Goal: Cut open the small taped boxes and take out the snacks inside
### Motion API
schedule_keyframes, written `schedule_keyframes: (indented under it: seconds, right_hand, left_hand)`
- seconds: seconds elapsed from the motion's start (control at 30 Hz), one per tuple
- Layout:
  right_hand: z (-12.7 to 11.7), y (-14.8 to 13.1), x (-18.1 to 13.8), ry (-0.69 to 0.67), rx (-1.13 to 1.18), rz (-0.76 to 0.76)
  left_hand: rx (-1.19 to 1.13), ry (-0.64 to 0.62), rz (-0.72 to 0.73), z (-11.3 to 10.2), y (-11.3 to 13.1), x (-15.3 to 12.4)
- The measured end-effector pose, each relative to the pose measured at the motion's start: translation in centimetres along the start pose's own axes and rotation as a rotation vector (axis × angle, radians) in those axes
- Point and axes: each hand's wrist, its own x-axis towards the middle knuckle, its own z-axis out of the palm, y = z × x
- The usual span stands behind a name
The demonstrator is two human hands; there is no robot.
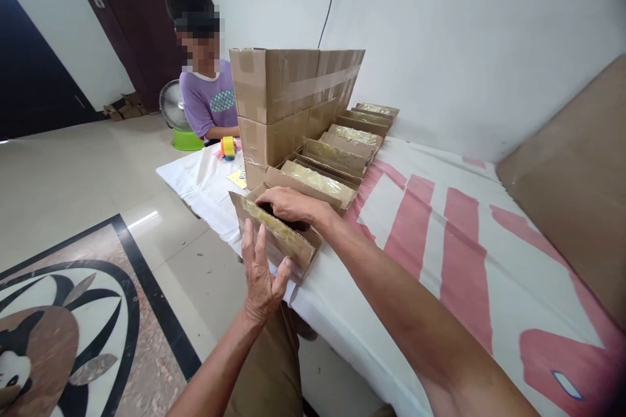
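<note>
Left hand (261, 277) flat, fingers apart, against table-edge carton (278, 234); right hand (288, 203) clamped over its open top.

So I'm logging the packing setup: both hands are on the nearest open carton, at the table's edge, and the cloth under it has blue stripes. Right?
Not quite. The head view shows the cloth with pink-red stripes, not blue. Both the left hand and right hand are on the nearest carton at the table's edge.
</note>
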Motion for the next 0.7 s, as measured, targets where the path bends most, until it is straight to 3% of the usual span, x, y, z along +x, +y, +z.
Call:
schedule_keyframes:
  seconds: [0.07, 0.17, 0.23, 0.3, 0.37, 0.57, 0.7]
  right_hand:
    - [-1.2, -0.3, -1.9, 0.07, 0.019, 0.0]
    - [-2.8, -0.5, -5.9, 0.378, -0.034, 0.069]
    - [-3.0, -0.1, -8.7, 0.603, -0.113, 0.225]
    - [-2.3, 0.5, -10.9, 0.706, -0.145, 0.404]
    - [-1.1, 0.7, -12.1, 0.696, -0.107, 0.489]
    - [3.3, -1.9, -12.8, 0.528, -0.047, 0.385]
    - [5.6, -2.6, -14.2, 0.593, -0.061, 0.346]
  left_hand:
    - [0.047, -0.02, 0.065, -0.4, -0.4, 1.0]
    - [0.1, -0.031, 0.116, -0.7, -0.7, 2.0]
    - [0.115, -0.033, 0.125, -0.8, -0.8, 2.2]
    - [0.128, -0.042, 0.126, -0.8, -0.8, 2.1]
    - [0.144, -0.054, 0.127, -0.7, -0.8, 1.9]
    - [0.154, -0.076, 0.135, -0.6, -1.3, 1.9]
    - [0.14, -0.086, 0.165, -0.7, -1.6, 1.9]
